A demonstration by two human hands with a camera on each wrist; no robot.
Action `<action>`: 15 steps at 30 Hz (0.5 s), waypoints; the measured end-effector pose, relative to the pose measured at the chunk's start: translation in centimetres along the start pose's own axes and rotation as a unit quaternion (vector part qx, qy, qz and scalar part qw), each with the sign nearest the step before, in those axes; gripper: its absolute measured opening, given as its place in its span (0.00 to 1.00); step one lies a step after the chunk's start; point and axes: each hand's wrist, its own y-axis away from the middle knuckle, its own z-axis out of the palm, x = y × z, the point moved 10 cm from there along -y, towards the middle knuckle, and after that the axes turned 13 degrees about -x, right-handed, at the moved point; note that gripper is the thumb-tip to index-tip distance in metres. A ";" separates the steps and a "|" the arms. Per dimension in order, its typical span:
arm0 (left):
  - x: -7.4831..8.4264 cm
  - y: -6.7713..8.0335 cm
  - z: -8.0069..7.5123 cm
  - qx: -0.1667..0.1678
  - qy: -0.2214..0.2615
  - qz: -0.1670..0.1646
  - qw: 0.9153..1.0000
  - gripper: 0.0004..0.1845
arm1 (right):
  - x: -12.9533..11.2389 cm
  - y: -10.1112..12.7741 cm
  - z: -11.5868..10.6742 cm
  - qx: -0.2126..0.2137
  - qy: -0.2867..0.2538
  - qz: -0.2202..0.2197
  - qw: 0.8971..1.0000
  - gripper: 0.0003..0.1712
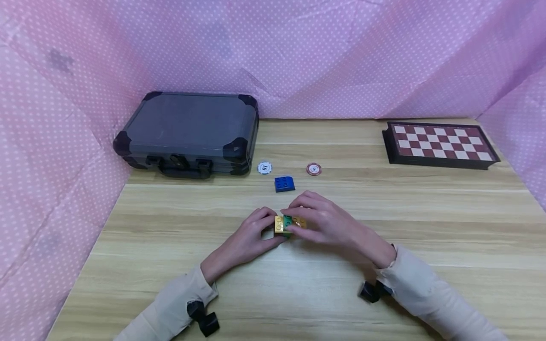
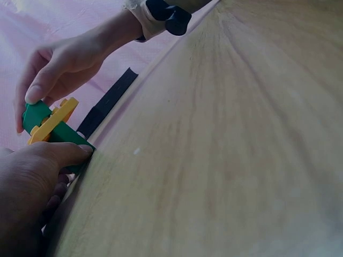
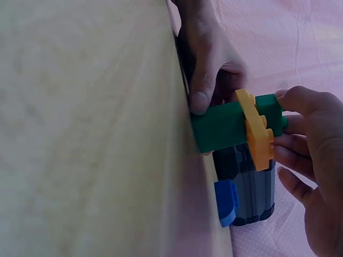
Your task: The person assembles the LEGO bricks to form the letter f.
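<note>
A small stack of toy bricks (image 1: pixel 289 224), green with a flat yellow plate, stands on the wooden table (image 1: pixel 298 284) between both hands. My left hand (image 1: pixel 251 237) grips the lower green brick (image 2: pixel 67 136) from the left, thumb against its side. My right hand (image 1: pixel 324 218) pinches the top green brick (image 3: pixel 270 112) above the yellow plate (image 3: pixel 256 131). In the right wrist view the lower green brick (image 3: pixel 220 126) rests on the table with the left thumb (image 3: pixel 201 93) beside it. A loose blue brick (image 1: pixel 284 183) lies just beyond the hands.
A dark grey case (image 1: pixel 189 135) sits at the back left. Two poker chips, white (image 1: pixel 264 167) and red (image 1: pixel 313 169), lie behind the blue brick. A folded chessboard (image 1: pixel 439 144) lies at the back right. Pink dotted cloth (image 1: pixel 64 142) walls the table.
</note>
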 end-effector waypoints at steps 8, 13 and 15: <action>0.0 0.0 0.0 -0.001 0.003 -0.004 1.000 0.17 | -0.3 -0.3 0.1 -0.008 0.017 -0.014 1.000 0.16; 0.0 0.0 0.0 -0.001 0.002 -0.008 1.000 0.17 | -0.3 -0.3 0.2 -0.008 0.018 -0.010 1.000 0.16; -0.1 0.0 0.0 -0.001 0.003 -0.008 1.000 0.17 | -0.3 -0.2 0.2 -0.007 0.018 -0.009 1.000 0.16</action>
